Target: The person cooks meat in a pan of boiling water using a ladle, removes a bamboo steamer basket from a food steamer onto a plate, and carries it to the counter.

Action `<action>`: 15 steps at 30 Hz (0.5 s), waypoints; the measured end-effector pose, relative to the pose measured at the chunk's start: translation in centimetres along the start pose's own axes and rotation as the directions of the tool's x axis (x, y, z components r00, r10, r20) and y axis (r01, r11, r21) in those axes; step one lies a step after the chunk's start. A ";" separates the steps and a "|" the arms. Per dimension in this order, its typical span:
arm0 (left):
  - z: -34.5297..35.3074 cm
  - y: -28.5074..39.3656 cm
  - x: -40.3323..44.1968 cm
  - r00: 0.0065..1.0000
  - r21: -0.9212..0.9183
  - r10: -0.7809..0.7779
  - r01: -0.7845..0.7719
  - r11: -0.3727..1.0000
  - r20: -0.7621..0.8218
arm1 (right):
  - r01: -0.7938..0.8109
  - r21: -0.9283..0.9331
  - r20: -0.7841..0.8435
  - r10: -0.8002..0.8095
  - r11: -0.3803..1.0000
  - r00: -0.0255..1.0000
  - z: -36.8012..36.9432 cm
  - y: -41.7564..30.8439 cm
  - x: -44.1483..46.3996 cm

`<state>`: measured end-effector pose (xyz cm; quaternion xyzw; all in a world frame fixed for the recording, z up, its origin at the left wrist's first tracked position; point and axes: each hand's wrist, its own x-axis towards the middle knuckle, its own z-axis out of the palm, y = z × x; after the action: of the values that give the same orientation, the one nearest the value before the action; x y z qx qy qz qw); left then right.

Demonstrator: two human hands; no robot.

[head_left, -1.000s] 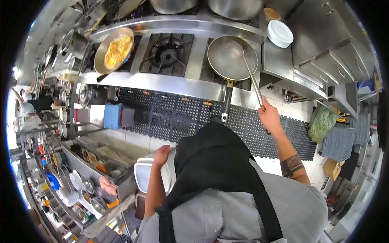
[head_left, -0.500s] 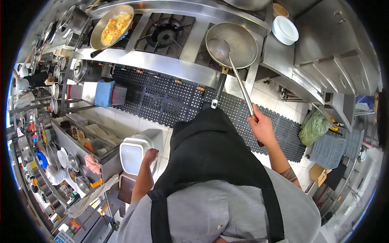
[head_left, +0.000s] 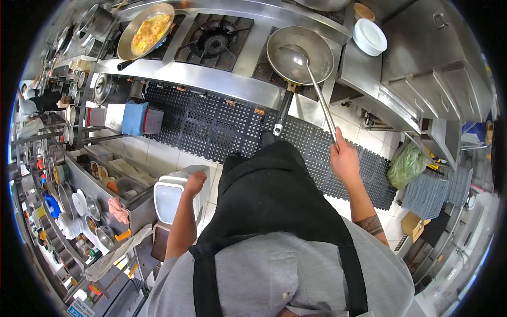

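My right hand (head_left: pixel 346 161) is closed round the handle of a long metal ladle (head_left: pixel 320 95). The ladle's bowl rests inside a deep pan (head_left: pixel 323 47) on the right burner, and no food can be made out in it. That pan's dark handle (head_left: pixel 285 108) points toward my body, with no hand on it. My left hand (head_left: pixel 195 183) hangs at my side in a loose fist, close to a white bin (head_left: pixel 169 203); nothing shows in its fingers. On the far left burner a second pan (head_left: pixel 127 50) holds a yellow, egg-like food (head_left: pixel 152 34) over a blue flame.
Between the two pans is a burner grate (head_left: pixel 214 45). White plates (head_left: pixel 369 38) are stacked on the counter right of the stove. A black rubber mat (head_left: pixel 203 124) covers the floor ahead. Behind my left side runs a steel prep counter (head_left: pixel 138 214); a person (head_left: pixel 37 103) stands far left.
My right hand has moved slightly up and right with the ladle, and the ladle's bowl has shifted toward the pan's middle. My left hand has risen a little.
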<state>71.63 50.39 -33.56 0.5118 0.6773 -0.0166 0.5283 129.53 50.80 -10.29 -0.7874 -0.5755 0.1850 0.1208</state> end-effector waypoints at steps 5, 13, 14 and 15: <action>0.2 -2.3 -2.9 0.994 -0.165 -0.101 0.093 0.982 -0.036 | -0.074 0.017 0.050 0.073 0.997 0.996 -1.3 0.3 0.6; 1.6 -4.9 -4.3 0.936 -0.211 -0.349 0.349 0.913 0.037 | -0.108 0.096 0.133 0.095 0.989 0.986 -4.5 -0.8 -2.3; 1.9 -6.1 -3.7 0.936 -0.213 -0.348 0.349 0.913 0.041 | -0.109 0.093 0.134 0.096 0.990 0.986 -4.9 -1.1 -2.4; 2.3 -8.0 -2.6 0.984 -0.111 -0.173 0.175 0.978 0.032 | -0.120 0.084 0.171 0.105 0.989 0.980 -5.2 -1.5 -2.4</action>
<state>67.36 43.56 -36.79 0.4194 0.7134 -0.0299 0.5606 129.80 49.08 -4.57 -0.7940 -0.5288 0.2834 0.0984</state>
